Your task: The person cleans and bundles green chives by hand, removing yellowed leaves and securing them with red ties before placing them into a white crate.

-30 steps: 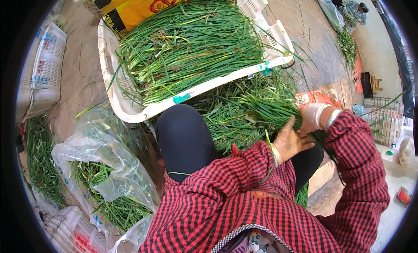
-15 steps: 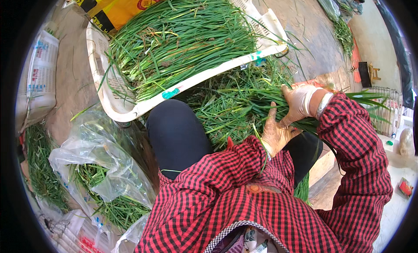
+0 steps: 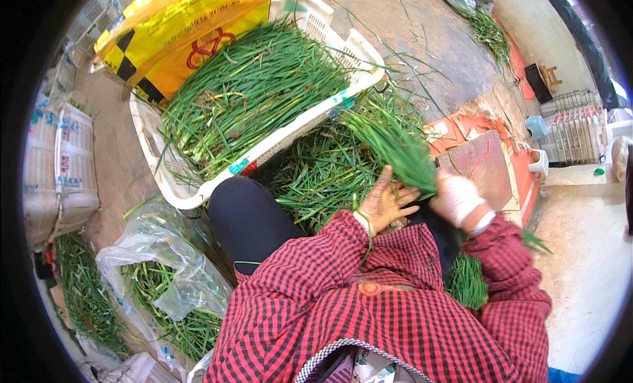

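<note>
My right hand (image 3: pixel 456 199), in a pale thin glove, is closed round a bunch of chives (image 3: pixel 395 145) over my right knee. The bunch slants up and to the left, blurred by motion. Just left of it, my left hand (image 3: pixel 386 206) is open, its spread fingers near the lower side of the bunch and holding nothing. Beneath and beyond the hands lies a heap of loose green stalks (image 3: pixel 330 172), some yellowed. A tied-looking clump of chives (image 3: pixel 467 283) shows partly under my right forearm.
A white plastic basket (image 3: pixel 277 140) full of chives stands ahead to the left, with a yellow bag (image 3: pixel 178 36) at its back. A clear plastic bag (image 3: pixel 175 257) of stalks sits at my left. Stacked white crates (image 3: pixel 69 165) stand far left; a reddish-brown board (image 3: pixel 484 168) lies right.
My hands have come apart. The right hand now grips the bunch lower, its length swung to point up-left; the left hand has moved left with fingers spread. The view has also shifted.
</note>
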A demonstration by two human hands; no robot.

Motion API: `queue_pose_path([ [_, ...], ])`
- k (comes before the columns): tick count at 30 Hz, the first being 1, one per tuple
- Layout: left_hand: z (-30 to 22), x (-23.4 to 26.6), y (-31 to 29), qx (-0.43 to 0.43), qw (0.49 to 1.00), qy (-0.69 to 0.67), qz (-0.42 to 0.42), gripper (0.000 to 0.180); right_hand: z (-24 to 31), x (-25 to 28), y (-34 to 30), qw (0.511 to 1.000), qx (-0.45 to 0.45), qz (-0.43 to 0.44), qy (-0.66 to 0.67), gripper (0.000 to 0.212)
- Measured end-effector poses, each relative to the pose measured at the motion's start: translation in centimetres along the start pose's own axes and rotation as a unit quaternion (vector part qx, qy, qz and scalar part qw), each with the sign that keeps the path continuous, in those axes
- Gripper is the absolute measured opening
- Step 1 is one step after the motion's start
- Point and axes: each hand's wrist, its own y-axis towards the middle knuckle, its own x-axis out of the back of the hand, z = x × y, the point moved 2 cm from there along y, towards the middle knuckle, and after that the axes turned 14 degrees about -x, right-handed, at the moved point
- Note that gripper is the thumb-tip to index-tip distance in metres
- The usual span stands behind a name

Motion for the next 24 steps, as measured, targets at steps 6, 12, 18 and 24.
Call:
queue_pose_path([
  [6, -1.9, 6.6, -2.1, 0.029, 0.967, 0.113, -0.225, 0.032, 8.9, -10.1, -5.0, 0.971, 0.106, 0.151, 0.155, 0.088],
  [12, -4.5, 0.7, -5.7, 0.035, 0.969, 0.182, -0.166, 0.028, 2.5, -12.0, -3.8, 0.652, 0.037, 0.325, 0.684, 0.043],
  [18, -5.3, -7.8, -10.5, 0.039, 0.915, 0.4, -0.022, 0.038, 4.1, -5.1, -2.5, 0.417, 0.082, 0.199, 0.883, 0.037],
  [24, -9.8, -17.4, -17.6, -0.033, 0.849, 0.526, -0.032, 0.072, 2.7, 3.4, 3.0, 0.32, 0.196, 0.118, 0.919, 0.038],
])
